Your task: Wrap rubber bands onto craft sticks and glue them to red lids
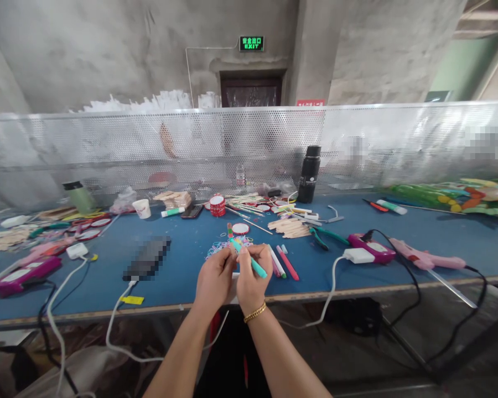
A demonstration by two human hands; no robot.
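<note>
A teal felt-tip marker (pixel 258 267) is gripped in my right hand (pixel 251 284), with its front end slanting up and left. My left hand (pixel 214 276) is closed in a pinch right beside it, on a narrow stick (pixel 229 229) with red and green bands that points away from me. The fingers hide the lower part of the stick, and I cannot tell whether the marker tip touches it. Behind my hands lies a loose pile of small pastel rubber bands (pixel 213 250). Pink and white markers (pixel 288 263) lie to the right of my right hand.
Wooden craft sticks (pixel 290 227), green-handled pliers (pixel 318 239) and a pink glue gun (pixel 425 257) lie to the right. A black bottle (pixel 309 176) stands at the back. A phone (pixel 149 258) with a white cable lies left, near a paper cup (pixel 141 209) and a magenta power strip (pixel 25 275).
</note>
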